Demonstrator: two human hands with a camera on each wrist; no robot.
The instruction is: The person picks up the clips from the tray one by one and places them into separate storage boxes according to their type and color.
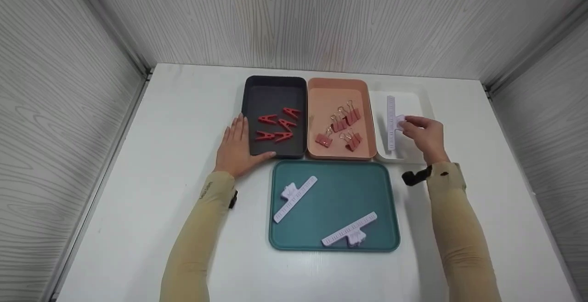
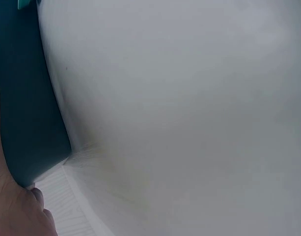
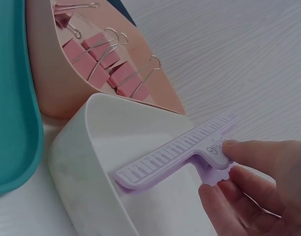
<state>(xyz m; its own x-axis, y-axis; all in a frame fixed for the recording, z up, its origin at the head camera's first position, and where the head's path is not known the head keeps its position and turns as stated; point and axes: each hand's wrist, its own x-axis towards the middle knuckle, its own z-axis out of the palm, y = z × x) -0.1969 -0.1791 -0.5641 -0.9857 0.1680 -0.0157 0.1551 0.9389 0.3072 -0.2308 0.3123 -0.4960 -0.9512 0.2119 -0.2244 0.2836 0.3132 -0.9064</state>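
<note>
My right hand (image 1: 425,137) pinches the tab of a light purple ruler clip (image 1: 391,122) between thumb and fingers. In the right wrist view this clip (image 3: 179,150) is tilted above the white tray (image 3: 86,162). Straight-fingered, my left hand (image 1: 236,150) lies along the left side of the dark tray (image 1: 275,81), its thumb at the front edge. Two more purple ruler clips, one at the left (image 1: 295,199) and one at the lower right (image 1: 350,230), lie on the teal tray (image 1: 335,191).
Several red clothespins (image 1: 283,123) lie in the dark tray. Beside it, the orange tray (image 1: 335,90) holds several pink binder clips (image 1: 353,117). The three upper trays stand side by side behind the teal one, on a white table (image 1: 183,132) with wood-grain panels (image 1: 321,21) around it.
</note>
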